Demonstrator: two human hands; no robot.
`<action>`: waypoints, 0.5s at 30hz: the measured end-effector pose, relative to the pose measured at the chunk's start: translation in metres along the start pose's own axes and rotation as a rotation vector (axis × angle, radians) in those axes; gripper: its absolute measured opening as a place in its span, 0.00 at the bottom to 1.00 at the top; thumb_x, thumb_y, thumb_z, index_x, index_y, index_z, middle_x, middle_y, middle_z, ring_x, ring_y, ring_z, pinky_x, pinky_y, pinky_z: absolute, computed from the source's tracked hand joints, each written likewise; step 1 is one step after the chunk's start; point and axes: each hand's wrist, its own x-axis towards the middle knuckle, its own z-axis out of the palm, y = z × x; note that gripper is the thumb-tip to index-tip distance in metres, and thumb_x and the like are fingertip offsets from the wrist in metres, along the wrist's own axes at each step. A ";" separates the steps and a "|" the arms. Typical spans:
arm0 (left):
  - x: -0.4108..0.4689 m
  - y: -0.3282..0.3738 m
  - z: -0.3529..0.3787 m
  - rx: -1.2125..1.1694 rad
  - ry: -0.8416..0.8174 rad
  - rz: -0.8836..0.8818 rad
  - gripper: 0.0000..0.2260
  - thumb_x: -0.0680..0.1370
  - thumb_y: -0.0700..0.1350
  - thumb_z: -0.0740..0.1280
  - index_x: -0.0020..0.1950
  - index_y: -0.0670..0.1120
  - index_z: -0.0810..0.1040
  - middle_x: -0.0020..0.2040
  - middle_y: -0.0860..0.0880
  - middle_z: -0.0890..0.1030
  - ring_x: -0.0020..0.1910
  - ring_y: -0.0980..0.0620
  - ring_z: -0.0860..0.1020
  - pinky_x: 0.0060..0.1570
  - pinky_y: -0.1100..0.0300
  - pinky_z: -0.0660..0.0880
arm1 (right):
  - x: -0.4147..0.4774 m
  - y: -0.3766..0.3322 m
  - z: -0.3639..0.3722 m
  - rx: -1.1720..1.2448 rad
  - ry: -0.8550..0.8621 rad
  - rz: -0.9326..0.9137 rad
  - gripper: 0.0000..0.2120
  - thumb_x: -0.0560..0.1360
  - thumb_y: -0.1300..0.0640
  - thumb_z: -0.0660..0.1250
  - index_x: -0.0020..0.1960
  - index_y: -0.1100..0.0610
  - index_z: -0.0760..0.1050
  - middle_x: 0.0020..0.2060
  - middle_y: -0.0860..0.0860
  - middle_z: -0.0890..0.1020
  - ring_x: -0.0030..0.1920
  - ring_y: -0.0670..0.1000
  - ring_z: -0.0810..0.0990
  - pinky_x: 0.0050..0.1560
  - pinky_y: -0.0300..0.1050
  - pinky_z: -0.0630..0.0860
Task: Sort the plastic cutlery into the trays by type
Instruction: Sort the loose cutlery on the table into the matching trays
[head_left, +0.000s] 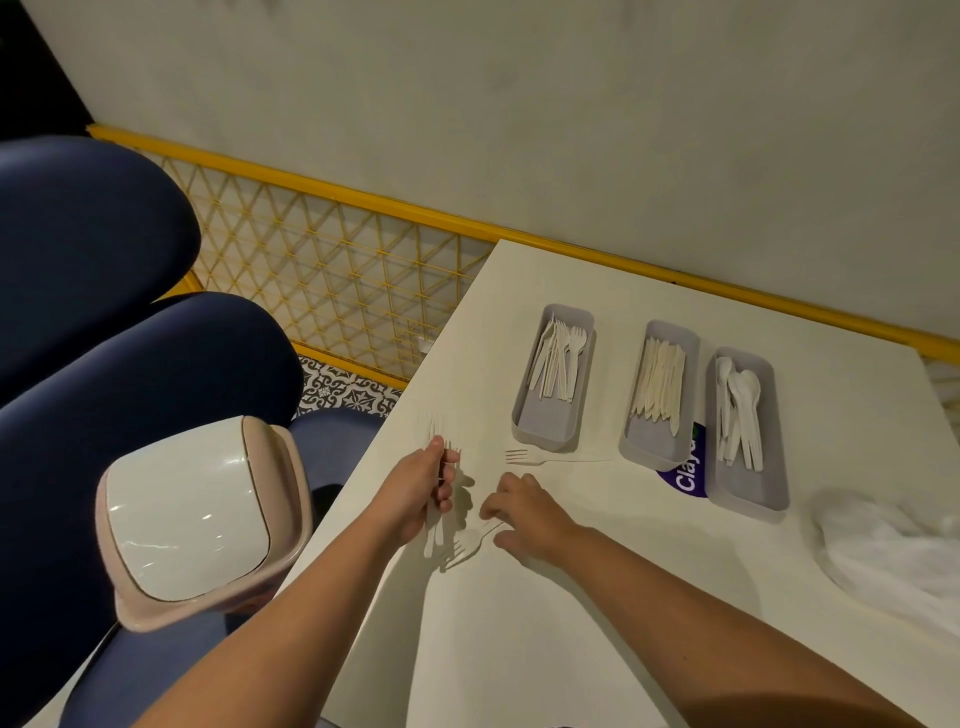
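Three grey trays (545, 436) hold white forks (558, 358), knives (660, 382), spoons (740, 410); one loose fork (524, 457) lies nearby.

Single head-worn wide-angle view, looking forward and down from close above the surface (571, 597). Surface fills lower right of frame; wall (519, 104) spans the top.

Motion blur smears the tines of the forks (435, 441) bunched in the left hand's (415, 493) grip, their number unreadable. The right hand (530, 512) covers the handle of a fork (470, 545) on the counter (571, 597). A tray (657, 457) hides part of a purple label (685, 478). The frame's right edge crops a clear plastic bag (893, 556).
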 end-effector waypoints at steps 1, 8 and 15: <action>0.000 0.001 -0.001 0.005 0.008 -0.004 0.18 0.83 0.52 0.52 0.41 0.44 0.72 0.27 0.50 0.68 0.25 0.54 0.63 0.28 0.61 0.64 | -0.001 0.001 0.001 -0.022 0.011 -0.012 0.13 0.74 0.59 0.67 0.59 0.57 0.76 0.50 0.52 0.71 0.54 0.54 0.67 0.55 0.45 0.67; 0.002 0.005 0.000 -0.003 0.080 -0.011 0.21 0.82 0.57 0.52 0.36 0.45 0.69 0.24 0.51 0.65 0.26 0.53 0.61 0.28 0.60 0.62 | -0.009 0.017 0.010 -0.356 0.069 -0.114 0.12 0.81 0.61 0.53 0.61 0.60 0.70 0.58 0.57 0.72 0.59 0.58 0.70 0.49 0.46 0.60; 0.013 0.003 0.008 0.084 0.083 -0.012 0.18 0.81 0.55 0.55 0.44 0.42 0.72 0.30 0.48 0.66 0.30 0.52 0.64 0.33 0.59 0.66 | -0.004 0.023 0.001 0.345 0.281 0.180 0.10 0.80 0.61 0.54 0.43 0.52 0.70 0.43 0.49 0.74 0.45 0.50 0.71 0.47 0.44 0.68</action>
